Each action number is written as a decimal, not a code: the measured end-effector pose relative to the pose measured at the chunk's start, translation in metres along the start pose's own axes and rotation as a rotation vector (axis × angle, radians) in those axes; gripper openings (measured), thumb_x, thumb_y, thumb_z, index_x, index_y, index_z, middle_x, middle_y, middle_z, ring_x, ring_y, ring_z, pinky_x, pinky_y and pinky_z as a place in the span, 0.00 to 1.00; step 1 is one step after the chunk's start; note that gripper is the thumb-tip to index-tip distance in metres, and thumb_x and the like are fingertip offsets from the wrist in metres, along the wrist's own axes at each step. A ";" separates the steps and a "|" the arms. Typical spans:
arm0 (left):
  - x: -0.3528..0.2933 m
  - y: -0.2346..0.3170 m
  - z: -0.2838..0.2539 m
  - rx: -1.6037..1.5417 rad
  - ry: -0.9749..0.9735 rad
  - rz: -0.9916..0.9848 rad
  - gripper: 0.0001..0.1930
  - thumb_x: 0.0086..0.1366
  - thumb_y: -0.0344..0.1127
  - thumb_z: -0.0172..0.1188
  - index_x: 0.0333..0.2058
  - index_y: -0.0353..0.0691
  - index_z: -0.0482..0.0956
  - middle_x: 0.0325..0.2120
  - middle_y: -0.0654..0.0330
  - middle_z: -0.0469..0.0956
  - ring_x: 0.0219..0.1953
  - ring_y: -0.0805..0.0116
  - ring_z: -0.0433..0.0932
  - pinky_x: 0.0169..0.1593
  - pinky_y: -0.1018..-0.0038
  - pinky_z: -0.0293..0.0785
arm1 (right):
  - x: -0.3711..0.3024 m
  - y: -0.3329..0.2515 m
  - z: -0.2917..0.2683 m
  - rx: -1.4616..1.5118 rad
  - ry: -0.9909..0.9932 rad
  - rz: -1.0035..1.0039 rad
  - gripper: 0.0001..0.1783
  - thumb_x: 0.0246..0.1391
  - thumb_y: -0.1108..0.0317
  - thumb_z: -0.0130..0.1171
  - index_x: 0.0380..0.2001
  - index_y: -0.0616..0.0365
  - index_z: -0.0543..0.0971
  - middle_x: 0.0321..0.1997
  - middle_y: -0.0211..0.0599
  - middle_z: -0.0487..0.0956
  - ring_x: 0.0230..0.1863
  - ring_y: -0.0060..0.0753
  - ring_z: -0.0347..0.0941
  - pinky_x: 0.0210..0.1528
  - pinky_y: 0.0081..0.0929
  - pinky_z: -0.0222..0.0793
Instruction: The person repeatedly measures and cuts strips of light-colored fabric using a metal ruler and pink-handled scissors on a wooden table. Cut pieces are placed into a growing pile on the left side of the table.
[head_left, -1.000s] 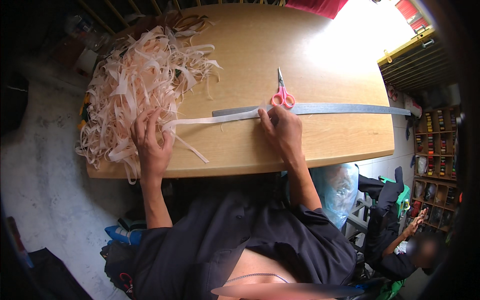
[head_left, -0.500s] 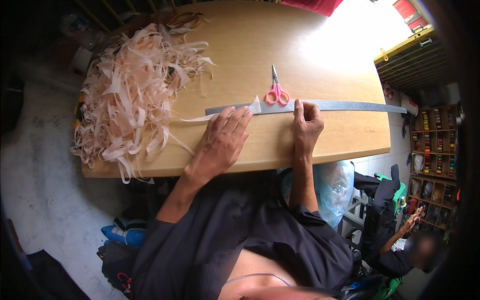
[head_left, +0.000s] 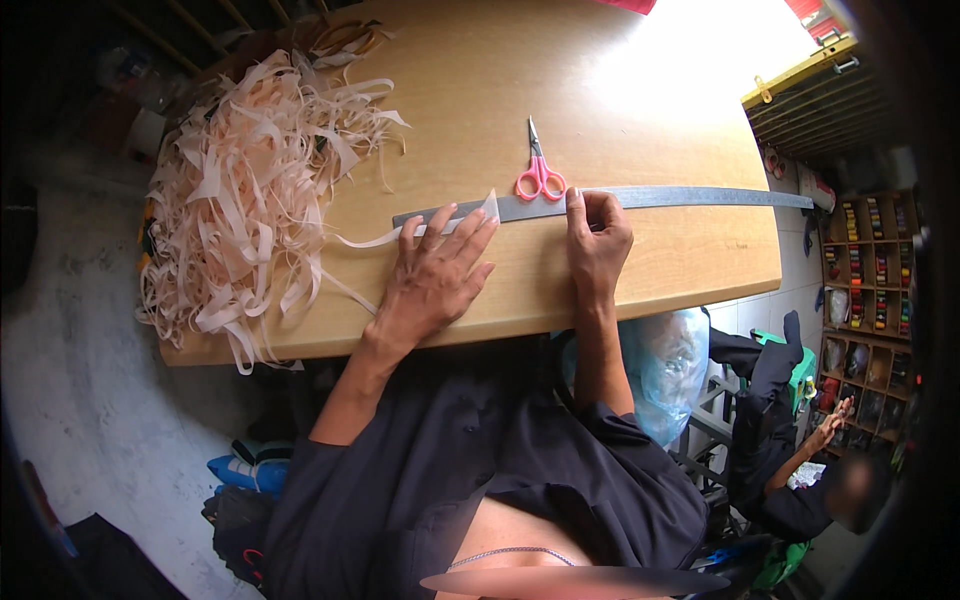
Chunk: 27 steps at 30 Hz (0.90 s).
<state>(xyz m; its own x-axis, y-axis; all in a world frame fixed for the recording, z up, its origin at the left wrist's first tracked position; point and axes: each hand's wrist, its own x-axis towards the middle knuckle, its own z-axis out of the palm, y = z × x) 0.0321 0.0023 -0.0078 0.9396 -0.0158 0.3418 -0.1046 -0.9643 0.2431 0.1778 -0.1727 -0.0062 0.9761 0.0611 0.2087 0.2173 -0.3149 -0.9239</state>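
Dark cloth made up your shirt (head_left: 480, 420), nearest to the camera, with a metal chain (head_left: 510, 550) at the neckline. To the right of your right forearm, a translucent blue plastic bag (head_left: 668, 375) sat below the front edge of the wooden table (head_left: 450, 110).

Your left hand (head_left: 430, 285) was open, palm down, its fingers spread across the near edge of the ruler. Beneath those fingers lay the pale strip (head_left: 365, 242): one end projected past your fingertips over the metal, and the other side ran left toward the pile. Your right hand (head_left: 597, 245) was positioned farther along the near edge of the same grey ruler (head_left: 690, 196), fingers curled and thumb pointing away from you; you could not tell from this view whether it gripped anything.

The ruler lay across the table, its right end extending beyond the tabletop. Just past it, the pink-handled scissors (head_left: 541, 183) pointed away from you, handle loops at the ruler's far edge. On your left, a tangled pile of pale strips (head_left: 235, 200) covered that side of the table.

Off to the right, a co-worker in dark clothing (head_left: 770, 430) was beside a compartmented wooden shelf (head_left: 871, 227) holding coloured spools. A red cloth (head_left: 630, 5) showed at the table's far edge.
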 end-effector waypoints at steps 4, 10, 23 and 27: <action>0.003 0.000 -0.002 0.009 -0.005 0.017 0.26 0.72 0.46 0.60 0.65 0.44 0.76 0.66 0.63 0.70 0.68 0.57 0.61 0.70 0.50 0.55 | 0.000 -0.001 0.000 -0.013 0.013 -0.009 0.12 0.66 0.66 0.69 0.32 0.64 0.83 0.25 0.21 0.78 0.27 0.11 0.69 0.32 0.16 0.67; 0.005 0.001 0.000 0.019 0.000 0.035 0.26 0.72 0.47 0.60 0.65 0.45 0.77 0.65 0.63 0.71 0.67 0.57 0.62 0.70 0.51 0.54 | -0.005 -0.003 0.002 -0.094 0.031 -0.155 0.10 0.64 0.66 0.70 0.32 0.63 0.83 0.25 0.29 0.81 0.26 0.20 0.71 0.30 0.23 0.68; 0.007 0.003 0.000 0.023 0.002 0.030 0.26 0.72 0.48 0.60 0.64 0.44 0.78 0.64 0.62 0.72 0.65 0.56 0.63 0.69 0.53 0.55 | -0.015 -0.011 0.006 -0.457 -0.306 -0.670 0.18 0.48 0.73 0.67 0.44 0.43 0.88 0.59 0.37 0.76 0.69 0.50 0.66 0.66 0.50 0.59; 0.004 -0.002 -0.005 -0.006 0.056 -0.007 0.22 0.71 0.44 0.63 0.59 0.43 0.81 0.58 0.60 0.77 0.61 0.57 0.69 0.66 0.55 0.61 | -0.017 -0.012 0.006 -0.501 -0.340 -0.660 0.19 0.46 0.73 0.68 0.42 0.41 0.89 0.63 0.36 0.75 0.72 0.49 0.63 0.69 0.50 0.55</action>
<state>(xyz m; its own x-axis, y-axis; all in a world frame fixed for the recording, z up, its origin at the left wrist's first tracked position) 0.0347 0.0052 -0.0024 0.9205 0.0061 0.3907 -0.1003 -0.9627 0.2514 0.1584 -0.1646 -0.0004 0.6212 0.6283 0.4684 0.7835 -0.4880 -0.3846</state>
